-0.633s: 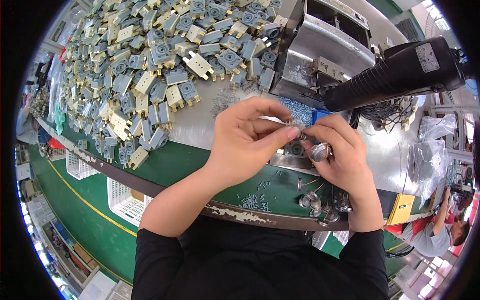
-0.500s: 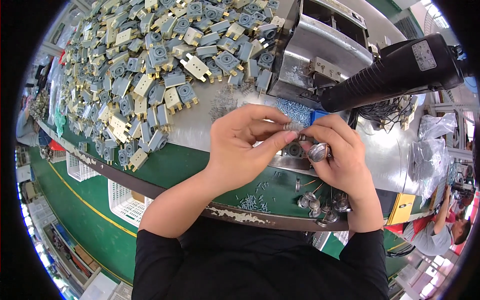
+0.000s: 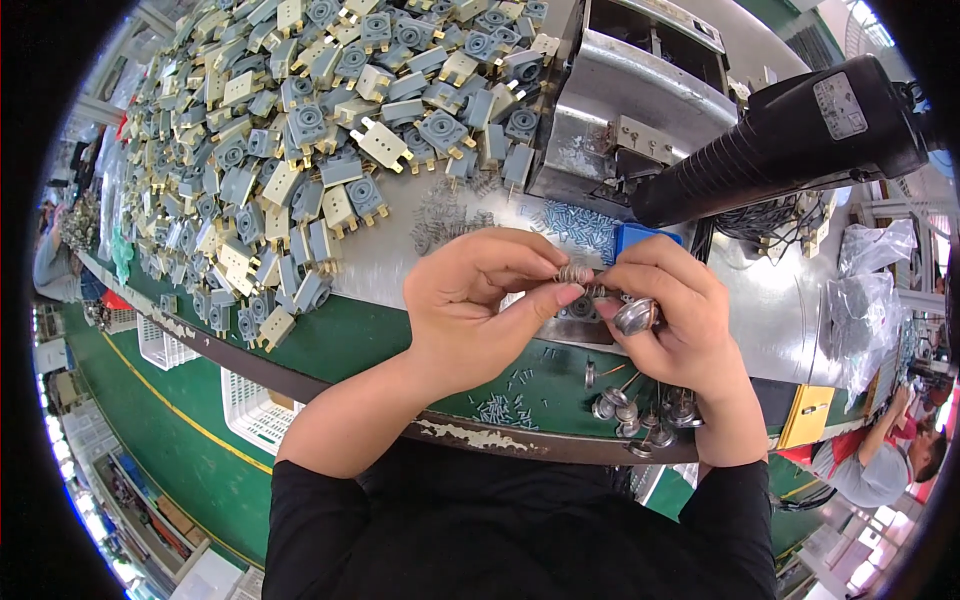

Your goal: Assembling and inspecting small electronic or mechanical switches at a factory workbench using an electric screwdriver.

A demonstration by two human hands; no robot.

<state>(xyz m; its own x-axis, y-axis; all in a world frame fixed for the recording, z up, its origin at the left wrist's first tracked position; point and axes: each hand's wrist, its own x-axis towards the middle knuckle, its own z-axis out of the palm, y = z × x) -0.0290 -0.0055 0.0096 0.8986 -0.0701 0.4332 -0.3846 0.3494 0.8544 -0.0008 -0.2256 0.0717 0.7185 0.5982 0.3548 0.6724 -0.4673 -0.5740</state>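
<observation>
My left hand (image 3: 465, 315) is closed, pinching a coil spring (image 3: 573, 274) between thumb and fingertips. Close beside it, my right hand (image 3: 685, 320) is closed with a domed metal part (image 3: 636, 316) in its curled fingers. Its thumb and forefinger meet at the spring's right end; whether they grip the spring as well I cannot tell. Partly hidden beneath the fingertips is a grey square housing (image 3: 580, 308) with a ringed centre. Below my right hand, several round metal parts with thin stems (image 3: 625, 410) lie at the bench edge.
A big heap of grey and cream switch housings (image 3: 300, 130) covers the bench's left. Loose springs (image 3: 445, 210), blue-tinted screws (image 3: 575, 222) and a blue tray (image 3: 645, 237) lie beyond my hands. A black-handled tool (image 3: 750, 150) juts in from the right. Small screws (image 3: 505, 410) lie nearer me.
Both hands have shifted slightly, the left one a little lower and leftward. The spring between the fingertips now shows more clearly. The domed part stays in my right hand.
</observation>
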